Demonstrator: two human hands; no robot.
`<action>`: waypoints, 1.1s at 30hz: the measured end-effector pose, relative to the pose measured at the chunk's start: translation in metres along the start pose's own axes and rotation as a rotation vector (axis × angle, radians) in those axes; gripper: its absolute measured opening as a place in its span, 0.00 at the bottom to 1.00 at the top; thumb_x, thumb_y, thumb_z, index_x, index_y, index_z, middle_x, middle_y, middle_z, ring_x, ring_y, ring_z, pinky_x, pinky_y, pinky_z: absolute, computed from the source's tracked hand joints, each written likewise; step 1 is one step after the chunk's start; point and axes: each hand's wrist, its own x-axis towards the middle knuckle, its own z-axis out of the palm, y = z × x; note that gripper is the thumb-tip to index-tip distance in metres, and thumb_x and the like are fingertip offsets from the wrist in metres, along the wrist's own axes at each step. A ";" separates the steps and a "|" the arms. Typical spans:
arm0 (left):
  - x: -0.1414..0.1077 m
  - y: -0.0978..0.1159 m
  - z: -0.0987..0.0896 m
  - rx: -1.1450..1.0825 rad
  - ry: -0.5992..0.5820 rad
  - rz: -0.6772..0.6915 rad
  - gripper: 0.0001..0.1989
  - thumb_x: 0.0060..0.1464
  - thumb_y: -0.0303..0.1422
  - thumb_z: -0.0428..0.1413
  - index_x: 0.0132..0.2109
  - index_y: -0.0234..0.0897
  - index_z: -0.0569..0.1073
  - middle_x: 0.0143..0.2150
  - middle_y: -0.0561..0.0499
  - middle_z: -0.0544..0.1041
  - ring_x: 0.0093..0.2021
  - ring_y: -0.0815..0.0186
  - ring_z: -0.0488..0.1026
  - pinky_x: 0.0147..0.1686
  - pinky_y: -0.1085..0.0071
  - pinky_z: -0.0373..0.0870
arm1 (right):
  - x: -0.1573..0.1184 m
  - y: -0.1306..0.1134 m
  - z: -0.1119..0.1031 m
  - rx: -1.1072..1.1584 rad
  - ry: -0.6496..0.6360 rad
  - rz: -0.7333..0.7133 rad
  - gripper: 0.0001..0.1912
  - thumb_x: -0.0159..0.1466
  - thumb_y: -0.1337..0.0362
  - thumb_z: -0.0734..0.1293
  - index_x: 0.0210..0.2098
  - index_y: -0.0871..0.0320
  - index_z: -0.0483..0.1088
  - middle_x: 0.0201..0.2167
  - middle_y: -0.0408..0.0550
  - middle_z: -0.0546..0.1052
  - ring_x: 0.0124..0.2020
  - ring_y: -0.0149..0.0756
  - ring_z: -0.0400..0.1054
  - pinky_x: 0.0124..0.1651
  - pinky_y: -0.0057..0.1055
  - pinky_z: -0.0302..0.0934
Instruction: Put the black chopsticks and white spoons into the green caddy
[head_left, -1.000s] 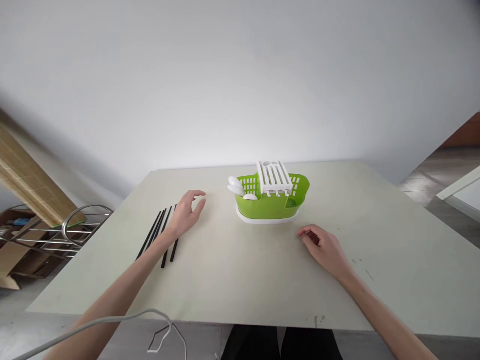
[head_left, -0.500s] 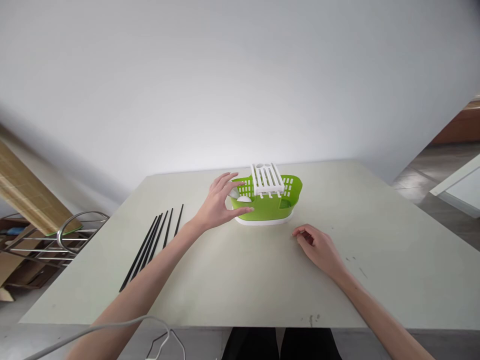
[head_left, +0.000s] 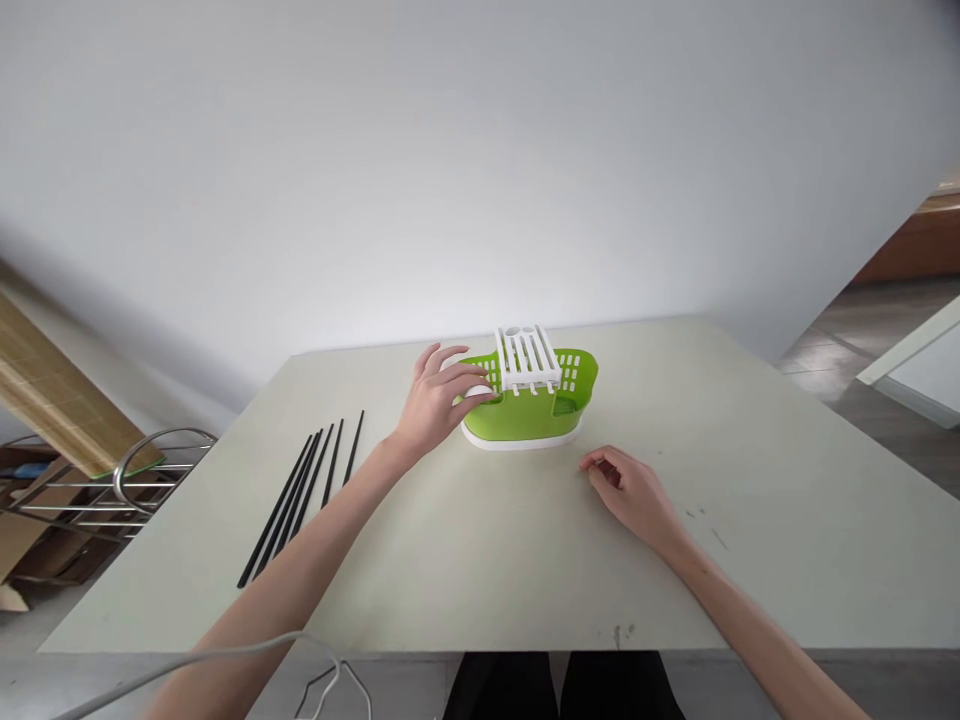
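A green basket (head_left: 525,420) with a white base stands near the back of the table, a white slatted rack (head_left: 529,360) across its top. My left hand (head_left: 442,398) is at the basket's left end, fingers closed around a white rounded object (head_left: 478,391) that they partly hide. My right hand (head_left: 626,495) rests on the table in front of the basket's right end, its fingers curled together with nothing visible in them. Several black chopsticks (head_left: 289,505) lie side by side on the left, partly behind my left forearm.
The pale table (head_left: 480,560) meets a white wall at the back. A grey cable (head_left: 225,652) crosses the lower left in front of the table. Beyond the left edge are a metal rack (head_left: 142,480), cardboard and a wood-patterned board (head_left: 67,390).
My left hand's fingers have come closer together, from spread around the white object to closed on it. The view has shifted slightly; my right hand looks much the same.
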 end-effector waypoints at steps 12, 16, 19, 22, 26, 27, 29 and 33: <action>-0.003 -0.051 -0.076 -0.817 0.880 -0.708 0.23 0.61 0.57 0.58 0.42 0.40 0.75 0.35 0.51 0.78 0.27 0.72 0.71 0.28 0.75 0.69 | 0.000 0.000 0.000 0.005 -0.011 0.018 0.12 0.68 0.59 0.59 0.38 0.52 0.74 0.36 0.46 0.81 0.30 0.38 0.68 0.38 0.35 0.62; -0.037 -0.083 -0.102 -0.805 0.801 -0.815 0.23 0.57 0.55 0.63 0.42 0.39 0.74 0.30 0.53 0.72 0.22 0.75 0.60 0.20 0.77 0.58 | -0.001 0.000 0.001 0.000 -0.005 0.010 0.12 0.68 0.58 0.59 0.37 0.52 0.74 0.35 0.47 0.81 0.30 0.38 0.68 0.38 0.35 0.63; -0.073 -0.097 -0.105 -0.576 0.512 -0.915 0.27 0.54 0.58 0.62 0.42 0.38 0.76 0.27 0.53 0.69 0.22 0.71 0.60 0.20 0.74 0.56 | -0.002 0.001 0.001 -0.010 -0.004 0.003 0.12 0.67 0.59 0.59 0.37 0.51 0.74 0.35 0.46 0.80 0.29 0.38 0.68 0.37 0.34 0.62; -0.106 -0.109 -0.105 -0.234 0.177 -1.005 0.30 0.55 0.63 0.56 0.41 0.38 0.79 0.25 0.52 0.70 0.25 0.64 0.66 0.25 0.70 0.61 | -0.002 0.001 0.001 -0.019 -0.002 -0.001 0.12 0.67 0.58 0.59 0.37 0.51 0.74 0.35 0.46 0.81 0.29 0.38 0.68 0.37 0.34 0.63; -0.137 -0.125 -0.107 0.122 -0.176 -1.017 0.32 0.61 0.60 0.45 0.39 0.38 0.78 0.26 0.49 0.75 0.31 0.59 0.72 0.33 0.67 0.65 | -0.002 0.001 0.001 -0.016 -0.013 0.012 0.13 0.68 0.57 0.59 0.38 0.52 0.75 0.35 0.46 0.81 0.29 0.38 0.69 0.37 0.34 0.63; -0.142 -0.128 -0.107 0.182 -0.230 -1.007 0.31 0.62 0.59 0.43 0.37 0.39 0.77 0.27 0.49 0.76 0.32 0.58 0.73 0.35 0.67 0.65 | -0.002 0.001 0.001 -0.017 -0.018 0.014 0.13 0.68 0.57 0.60 0.38 0.52 0.75 0.35 0.46 0.81 0.29 0.38 0.69 0.37 0.34 0.63; -0.150 -0.131 -0.106 0.273 -0.302 -0.993 0.28 0.64 0.57 0.41 0.34 0.40 0.72 0.28 0.47 0.78 0.33 0.57 0.74 0.36 0.66 0.65 | -0.002 0.001 0.001 -0.018 -0.021 0.018 0.12 0.67 0.57 0.60 0.38 0.51 0.74 0.35 0.45 0.81 0.29 0.37 0.69 0.37 0.34 0.63; -0.158 -0.129 -0.099 0.389 -0.401 -1.032 0.26 0.68 0.54 0.36 0.33 0.43 0.65 0.31 0.46 0.79 0.35 0.54 0.76 0.36 0.65 0.65 | -0.001 0.002 0.001 -0.017 -0.016 0.025 0.12 0.67 0.58 0.60 0.37 0.51 0.74 0.35 0.45 0.81 0.29 0.37 0.68 0.36 0.34 0.63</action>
